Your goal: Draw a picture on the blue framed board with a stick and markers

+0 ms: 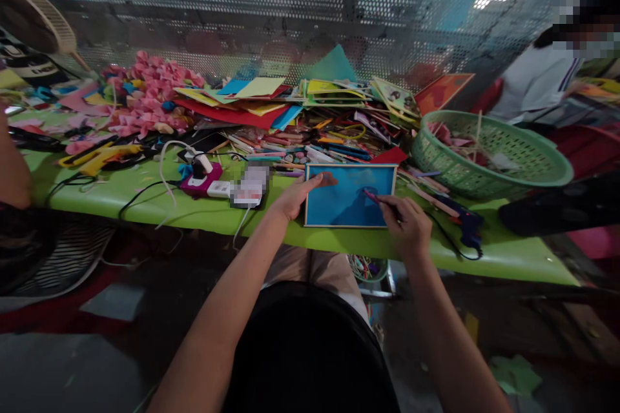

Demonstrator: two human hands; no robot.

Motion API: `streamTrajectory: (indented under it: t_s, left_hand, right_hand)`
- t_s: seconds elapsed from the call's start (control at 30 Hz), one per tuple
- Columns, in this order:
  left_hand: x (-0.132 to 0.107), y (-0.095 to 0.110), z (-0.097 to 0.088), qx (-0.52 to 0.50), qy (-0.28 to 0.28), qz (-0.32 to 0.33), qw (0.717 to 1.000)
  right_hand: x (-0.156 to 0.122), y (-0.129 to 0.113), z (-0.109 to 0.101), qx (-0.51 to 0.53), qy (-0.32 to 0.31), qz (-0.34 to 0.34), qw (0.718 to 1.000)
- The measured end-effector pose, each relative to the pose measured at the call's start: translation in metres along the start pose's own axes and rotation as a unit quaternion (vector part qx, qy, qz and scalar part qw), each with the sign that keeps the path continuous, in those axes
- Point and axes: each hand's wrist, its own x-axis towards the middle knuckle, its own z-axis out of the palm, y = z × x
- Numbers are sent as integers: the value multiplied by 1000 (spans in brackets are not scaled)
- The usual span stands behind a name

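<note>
Both forearms reach forward over the green surface [145, 203]. Left hand [294, 199] lies flat, fingers open, pinning the blue board [346, 206]; right hand [409, 224] bends inward, fingers gripping a pen [380, 201] against the board.

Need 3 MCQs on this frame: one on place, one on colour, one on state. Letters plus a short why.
1. Where is the green basket relative to the blue board?
A. Left of it
B. Right of it
C. On top of it

2. What colour is the table surface?
A. Lime green
B. White
C. Black

3. What is the right hand doing?
A. Resting open and empty
B. Holding a pen with its tip on the board
C. Lifting the basket

Answers:
1. B, the basket stands at the board's right, further back.
2. A, the bare tabletop shows lime green.
3. B, the fingers pinch the pen over the board, while the left hand presses the board's left edge.
</note>
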Motion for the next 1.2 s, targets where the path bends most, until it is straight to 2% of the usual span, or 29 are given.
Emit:
streamTrajectory:
  t_s: [0.7,1.0,1.2]
  left_hand:
    - [0,-1,0,-8,1,-1,1000]
    - [-1,2,3,-10,8,-10,1000]
    - [-1,1,2,-10,6,-15,1000]
  right_hand:
    - [0,-3,-2,1,7,-4,1000]
    - [0,-4,-2,15,-40,-6,999]
    - [1,-4,-1,14,-30,-6,999]
